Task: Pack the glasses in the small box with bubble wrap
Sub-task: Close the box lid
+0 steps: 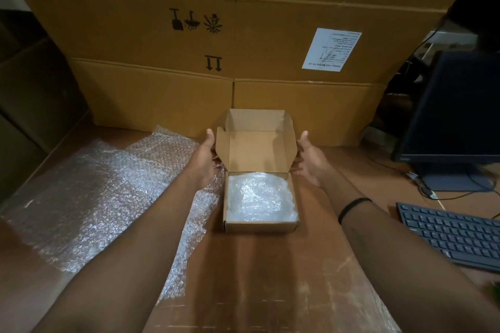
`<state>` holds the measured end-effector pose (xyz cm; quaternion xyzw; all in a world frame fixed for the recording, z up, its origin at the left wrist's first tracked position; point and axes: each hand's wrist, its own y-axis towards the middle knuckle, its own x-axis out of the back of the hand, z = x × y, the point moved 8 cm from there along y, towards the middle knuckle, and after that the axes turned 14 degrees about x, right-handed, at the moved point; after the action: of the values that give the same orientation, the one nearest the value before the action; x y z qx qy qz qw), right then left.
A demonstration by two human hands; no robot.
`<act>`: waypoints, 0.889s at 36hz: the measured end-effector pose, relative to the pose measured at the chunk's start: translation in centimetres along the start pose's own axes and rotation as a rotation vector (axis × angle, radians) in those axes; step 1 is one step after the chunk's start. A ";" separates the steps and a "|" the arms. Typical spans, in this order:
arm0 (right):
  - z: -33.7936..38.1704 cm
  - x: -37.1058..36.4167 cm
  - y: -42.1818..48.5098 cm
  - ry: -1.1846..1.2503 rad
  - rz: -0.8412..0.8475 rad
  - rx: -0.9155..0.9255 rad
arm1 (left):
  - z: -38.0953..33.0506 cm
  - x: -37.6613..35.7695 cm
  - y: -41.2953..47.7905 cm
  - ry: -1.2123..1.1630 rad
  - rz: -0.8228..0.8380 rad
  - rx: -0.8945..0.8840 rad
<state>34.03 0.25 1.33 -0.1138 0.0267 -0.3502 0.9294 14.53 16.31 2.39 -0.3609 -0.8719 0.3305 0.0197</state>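
Note:
A small cardboard box (259, 226) sits open on the table in the middle of the view. Its tray is filled by a bundle of bubble wrap (258, 197); the glasses themselves cannot be seen. The lid (255, 150) stands raised at the back with its side flaps out. My left hand (207, 159) touches the lid's left flap with relaxed fingers. My right hand (308, 162) is at the right flap, fingers straight and spread.
A large sheet of bubble wrap (102, 192) lies on the table to the left, under my left forearm. Big cartons (189, 48) wall off the back. A monitor (454, 111) and a keyboard (454, 235) stand at the right, with cables.

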 end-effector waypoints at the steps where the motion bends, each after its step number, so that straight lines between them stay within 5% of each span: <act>1: 0.3 -0.6 -0.2 0.053 0.020 -0.020 | -0.2 -0.6 -0.1 -0.011 0.047 0.016; 11: 3.7 -0.6 -2.6 0.200 0.103 0.089 | -1.3 -0.6 -2.7 -0.045 0.134 0.009; 23: 2.0 -0.9 -7.6 -0.057 0.163 0.132 | 1.9 -1.4 -6.1 0.070 0.160 -0.073; 32: 2.9 -1.1 -8.2 -0.019 0.104 0.096 | 2.1 -2.3 -7.1 0.000 0.165 -0.070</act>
<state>28.30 -4.49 5.99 -0.0707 0.0067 -0.3011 0.9509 11.28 10.00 5.42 -0.4319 -0.8502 0.3003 -0.0200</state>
